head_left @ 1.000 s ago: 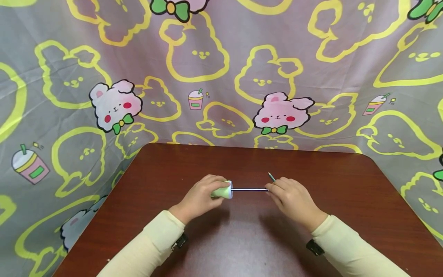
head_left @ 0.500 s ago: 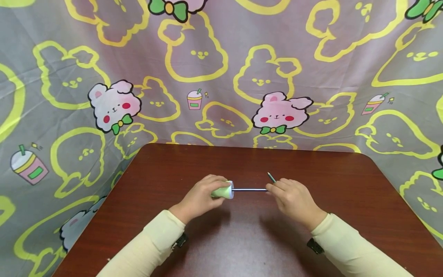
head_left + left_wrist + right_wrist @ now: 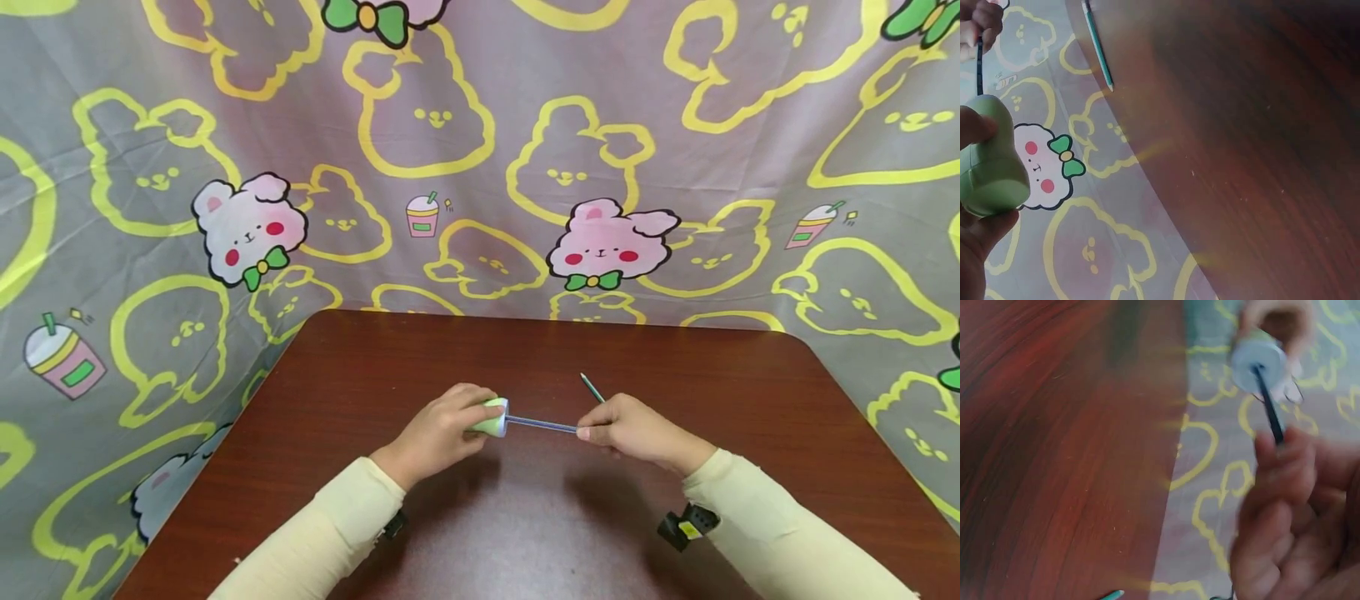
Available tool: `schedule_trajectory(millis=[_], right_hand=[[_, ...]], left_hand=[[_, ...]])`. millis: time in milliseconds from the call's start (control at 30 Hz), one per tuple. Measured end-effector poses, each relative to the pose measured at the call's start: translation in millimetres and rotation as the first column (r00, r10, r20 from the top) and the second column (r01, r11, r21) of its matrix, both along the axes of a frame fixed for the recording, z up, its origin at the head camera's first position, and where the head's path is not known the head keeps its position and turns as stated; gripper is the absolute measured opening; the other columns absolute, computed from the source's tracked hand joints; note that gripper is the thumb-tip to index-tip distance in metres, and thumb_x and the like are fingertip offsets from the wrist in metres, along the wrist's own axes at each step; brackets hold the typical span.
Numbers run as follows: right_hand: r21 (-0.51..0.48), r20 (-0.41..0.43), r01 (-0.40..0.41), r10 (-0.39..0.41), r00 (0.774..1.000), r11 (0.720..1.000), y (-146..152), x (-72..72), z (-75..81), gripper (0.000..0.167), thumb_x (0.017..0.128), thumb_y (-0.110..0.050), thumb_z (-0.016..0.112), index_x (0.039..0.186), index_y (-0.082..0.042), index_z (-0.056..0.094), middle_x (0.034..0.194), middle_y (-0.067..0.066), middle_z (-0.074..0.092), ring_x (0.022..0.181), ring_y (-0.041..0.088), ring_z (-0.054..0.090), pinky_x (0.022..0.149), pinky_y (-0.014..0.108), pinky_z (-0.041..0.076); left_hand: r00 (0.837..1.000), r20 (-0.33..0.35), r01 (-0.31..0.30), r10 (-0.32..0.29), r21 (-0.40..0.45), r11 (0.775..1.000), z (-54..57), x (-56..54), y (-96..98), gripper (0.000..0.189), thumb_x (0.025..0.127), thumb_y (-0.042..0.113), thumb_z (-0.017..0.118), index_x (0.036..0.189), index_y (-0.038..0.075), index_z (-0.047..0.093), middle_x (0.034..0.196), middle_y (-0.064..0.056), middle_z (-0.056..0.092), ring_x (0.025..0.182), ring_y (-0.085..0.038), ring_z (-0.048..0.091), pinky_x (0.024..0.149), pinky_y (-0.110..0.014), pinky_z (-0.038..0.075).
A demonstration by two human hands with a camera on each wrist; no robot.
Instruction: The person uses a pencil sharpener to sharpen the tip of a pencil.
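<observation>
My left hand (image 3: 431, 435) grips a pale green pencil sharpener (image 3: 492, 424), whose white end faces right. In the left wrist view the sharpener (image 3: 994, 172) has a rounded body with a wider base. A dark pencil (image 3: 542, 424) runs out of the hole in that end; its tip is hidden inside. My right hand (image 3: 645, 429) pinches the pencil's other end between thumb and fingers. The right wrist view shows the pencil (image 3: 1270, 409) entering the sharpener's round white face (image 3: 1244, 372). Both hands are held above the table.
A green pencil (image 3: 591, 385) lies on the brown wooden table (image 3: 750, 433), just beyond the right hand. A grey cloth (image 3: 480, 167) with cartoon prints hangs behind and beside the table.
My right hand has rolled over, its thumb now showing, and its end of the pencil has dropped slightly. The sharpener has tilted a little. More of the green pencil shows.
</observation>
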State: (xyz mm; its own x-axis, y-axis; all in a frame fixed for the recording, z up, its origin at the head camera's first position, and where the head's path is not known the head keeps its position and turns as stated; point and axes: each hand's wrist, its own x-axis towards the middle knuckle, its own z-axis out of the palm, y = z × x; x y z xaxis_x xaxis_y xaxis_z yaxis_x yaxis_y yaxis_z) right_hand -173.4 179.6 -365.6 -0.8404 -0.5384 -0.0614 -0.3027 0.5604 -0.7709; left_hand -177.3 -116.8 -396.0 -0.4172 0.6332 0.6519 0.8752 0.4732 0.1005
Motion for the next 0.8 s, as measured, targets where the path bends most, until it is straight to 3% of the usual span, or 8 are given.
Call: schedule_trajectory(millis=[133,233,300,367,533,633,733,800], right_hand=[[0.022,0.078,-0.003,0.002,0.997,1.0,0,-0.1,4.1,0.017,0.094,-0.015,0.06,0.089,-0.003,0.071,0.063,0.0,0.051,0.056,0.012,0.045,0.051,0.027,0.039],[0.142,-0.121,0.027,-0.009,0.993,0.99,-4,3.3,1.4,0.02,0.094,-0.023,0.061,0.102,-0.007,0.071,0.076,-0.002,0.062,0.065,0.01,0.052,0.059,0.029,0.044],[0.205,-0.314,0.076,-0.008,0.949,0.976,-6,5.5,-2.4,0.028,0.091,-0.028,0.065,0.113,-0.009,0.069,0.089,-0.003,0.067,0.074,0.009,0.057,0.064,0.031,0.047],[0.233,-0.515,0.127,0.011,0.857,0.964,-6,6.7,-7.0,0.034,0.087,-0.029,0.071,0.115,-0.01,0.068,0.093,-0.002,0.067,0.078,0.011,0.06,0.066,0.034,0.05],[0.196,-0.844,0.183,0.071,0.531,0.963,-3,4.2,-15.8,0.04,0.073,-0.021,0.082,0.11,-0.009,0.07,0.087,0.001,0.065,0.077,0.017,0.062,0.063,0.036,0.052],[0.148,-0.896,0.136,0.075,0.438,0.98,-2,1.9,-18.0,0.035,0.072,-0.016,0.081,0.105,-0.008,0.071,0.085,0.001,0.065,0.075,0.017,0.061,0.062,0.035,0.052],[0.115,-0.932,0.081,0.08,0.354,0.99,-2,0.2,-17.8,0.019,0.091,-0.02,0.065,0.1,-0.005,0.072,0.084,0.001,0.065,0.072,0.017,0.059,0.059,0.034,0.05],[0.116,-0.949,0.068,0.091,0.302,0.991,-3,-0.4,-17.8,0.031,0.1,-0.026,0.05,0.097,-0.004,0.072,0.083,0.002,0.066,0.07,0.018,0.058,0.058,0.033,0.049]], left_hand=[[0.999,0.051,-0.008,0.008,-0.012,1.0,-1.1,1.0,-1.0,0.042,0.066,-0.001,0.082,0.106,0.006,0.072,0.11,-0.011,0.066,0.103,-0.024,0.061,0.084,-0.03,0.053],[0.994,0.097,-0.045,0.045,-0.001,0.999,-1.2,0.2,-2.0,0.041,0.068,0.0,0.081,0.108,0.006,0.072,0.11,-0.009,0.066,0.104,-0.023,0.061,0.084,-0.03,0.053],[0.99,0.126,-0.064,0.061,0.018,0.998,-0.8,-0.5,-2.8,0.042,0.069,0.0,0.08,0.109,0.006,0.072,0.11,-0.007,0.066,0.103,-0.021,0.061,0.085,-0.03,0.053],[0.986,0.154,-0.073,0.066,0.039,0.997,0.0,-0.9,-3.6,0.042,0.069,0.0,0.08,0.11,0.006,0.071,0.109,-0.006,0.067,0.102,-0.021,0.061,0.085,-0.03,0.053],[0.974,0.215,-0.09,0.071,0.079,0.993,2.8,-0.7,-6.2,0.044,0.069,0.0,0.08,0.111,0.006,0.07,0.11,-0.005,0.067,0.104,-0.02,0.06,0.085,-0.032,0.052],[0.968,0.241,-0.092,0.071,0.08,0.993,4.7,-0.1,-6.3,0.044,0.07,0.0,0.08,0.112,0.007,0.07,0.11,-0.005,0.067,0.104,-0.02,0.06,0.085,-0.032,0.052],[0.963,0.261,-0.088,0.066,0.075,0.993,6.0,0.5,-5.7,0.042,0.07,0.001,0.079,0.111,0.006,0.07,0.11,-0.004,0.067,0.103,-0.02,0.06,0.086,-0.032,0.052],[0.96,0.272,-0.091,0.068,0.071,0.993,7.1,1.1,-5.4,0.042,0.07,0.001,0.08,0.11,0.007,0.07,0.11,-0.003,0.067,0.102,-0.02,0.06,0.086,-0.032,0.051]])
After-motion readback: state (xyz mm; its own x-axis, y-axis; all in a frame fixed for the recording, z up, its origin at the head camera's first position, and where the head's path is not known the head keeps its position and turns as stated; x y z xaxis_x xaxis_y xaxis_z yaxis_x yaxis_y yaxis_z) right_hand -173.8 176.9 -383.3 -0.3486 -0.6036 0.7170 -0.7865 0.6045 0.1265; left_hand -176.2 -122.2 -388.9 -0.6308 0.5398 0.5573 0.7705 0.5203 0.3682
